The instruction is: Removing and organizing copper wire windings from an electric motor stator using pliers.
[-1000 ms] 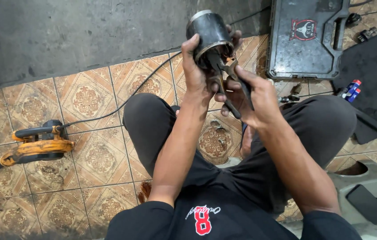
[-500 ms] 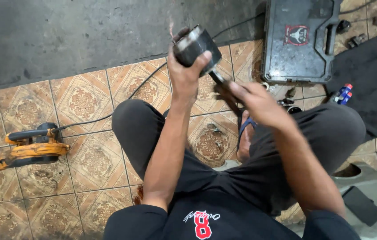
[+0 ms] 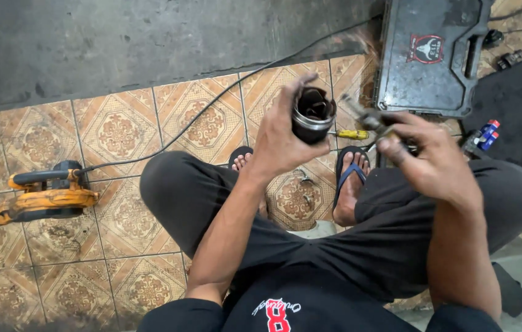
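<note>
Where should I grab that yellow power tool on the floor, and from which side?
Probably the yellow power tool's arched top handle, taken from above: it curves clear of the body, leaving finger room. Keep off the right end, where the black cord leaves it.

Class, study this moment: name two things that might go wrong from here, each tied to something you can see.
1. The left hand holds the dark cylindrical part up in the air with fingers alone; it might slip and fall onto the sandalled feet below.
2. The right hand grips a slim metal tool close to the left hand's fingers; a slip may jab them.
</note>
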